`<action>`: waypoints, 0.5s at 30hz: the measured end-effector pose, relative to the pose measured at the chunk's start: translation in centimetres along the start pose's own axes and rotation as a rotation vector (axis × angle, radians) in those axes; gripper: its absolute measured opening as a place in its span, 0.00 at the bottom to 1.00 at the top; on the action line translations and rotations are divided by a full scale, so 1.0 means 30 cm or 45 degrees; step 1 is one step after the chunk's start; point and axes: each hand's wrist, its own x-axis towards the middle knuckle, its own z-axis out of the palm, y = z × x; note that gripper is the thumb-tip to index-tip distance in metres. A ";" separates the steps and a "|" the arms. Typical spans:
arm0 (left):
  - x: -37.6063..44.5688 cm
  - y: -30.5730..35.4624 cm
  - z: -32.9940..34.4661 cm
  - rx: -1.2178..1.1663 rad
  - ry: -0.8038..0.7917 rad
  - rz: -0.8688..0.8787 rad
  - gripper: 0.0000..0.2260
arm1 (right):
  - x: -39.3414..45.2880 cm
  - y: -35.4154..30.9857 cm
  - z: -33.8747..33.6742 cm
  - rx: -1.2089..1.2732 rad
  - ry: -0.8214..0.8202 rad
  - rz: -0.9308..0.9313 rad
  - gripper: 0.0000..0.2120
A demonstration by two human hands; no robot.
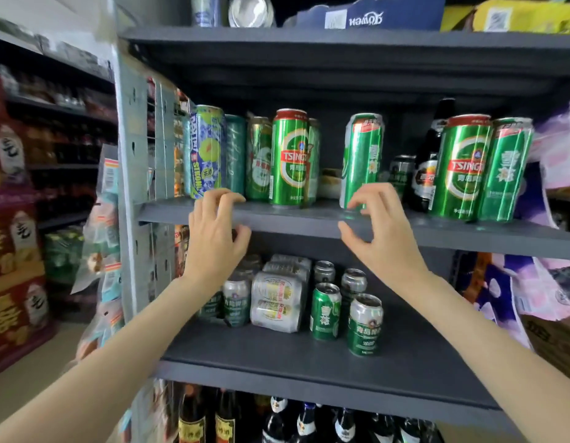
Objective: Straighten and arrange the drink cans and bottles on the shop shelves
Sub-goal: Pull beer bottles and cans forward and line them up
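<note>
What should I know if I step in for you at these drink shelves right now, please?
Left hand: empty, fingers loosely curled at the upper shelf edge, below the blue-and-yellow can.
Right hand: empty, fingertips beside the base of the lone green can, which leans slightly.
Done: Tsingtao can upright at the front.
Left: straighten the lone can, close the gap, tidy the scattered small cans on the lower shelf.

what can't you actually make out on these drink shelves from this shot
Head view:
- Cans behind the front Tsingtao can: hidden by the front row.
- Small dark can label: in shadow, too small.
- Lower-shelf cans behind the left hand: covered by the wrist.
- Bottom-shelf bottles: cut off by the lower edge.
- Whether the right hand touches the tilted green can: unclear.
</note>
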 end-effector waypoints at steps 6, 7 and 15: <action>0.204 -0.022 -0.031 -0.155 0.005 -0.391 0.25 | 0.241 0.023 0.079 0.093 -0.131 0.314 0.24; 0.231 -0.030 -0.030 -0.171 -0.006 -0.456 0.27 | 0.260 0.025 0.094 0.089 -0.137 0.352 0.26; 0.304 0.009 0.067 -0.240 0.141 -0.402 0.30 | 0.290 0.158 0.025 0.006 0.005 0.710 0.44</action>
